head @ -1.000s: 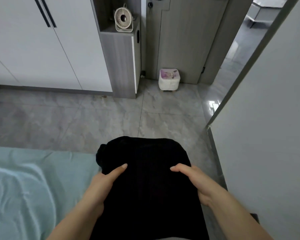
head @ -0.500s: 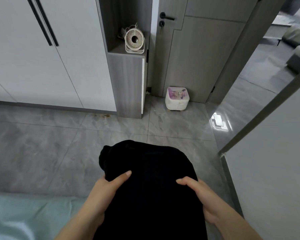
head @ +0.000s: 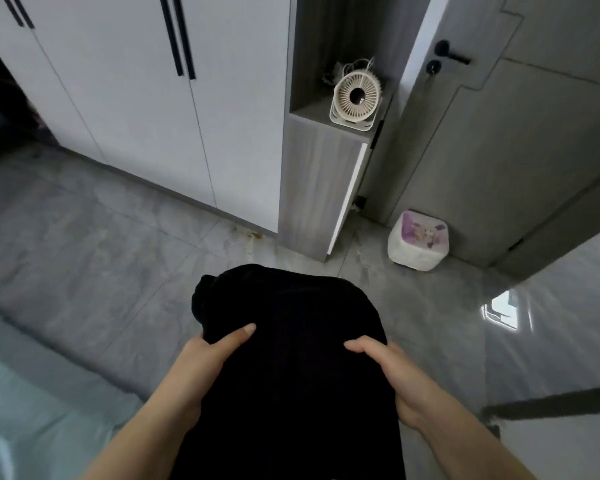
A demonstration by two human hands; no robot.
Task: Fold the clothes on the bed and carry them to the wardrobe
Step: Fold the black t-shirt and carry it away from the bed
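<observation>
Wardrobe [head: 136, 98]: nearer than half a second ago, ahead and left of the left grip [head: 201, 372]; a dark opening now shows at its far left.
Bed [head: 32, 410]: slid down into the corner, left of the left grip.
Black garment [head: 291, 375]: one, folded, held up between the left grip and the right grip [head: 392, 379], above the floor [head: 84, 254].
Left grip: clamped on the garment's left edge, thumb on top (fingers hidden beneath).
Right grip: clamped on its right edge likewise.
In the way: grey tiled floor lies between grips and wardrobe.
Around: one fan [head: 356, 97] on one narrow cabinet [head: 309, 188], one white box [head: 419, 240], one door [head: 499, 150], ahead-right of the right grip.
Handles [head: 170, 32]: four, black, on the wardrobe.
</observation>
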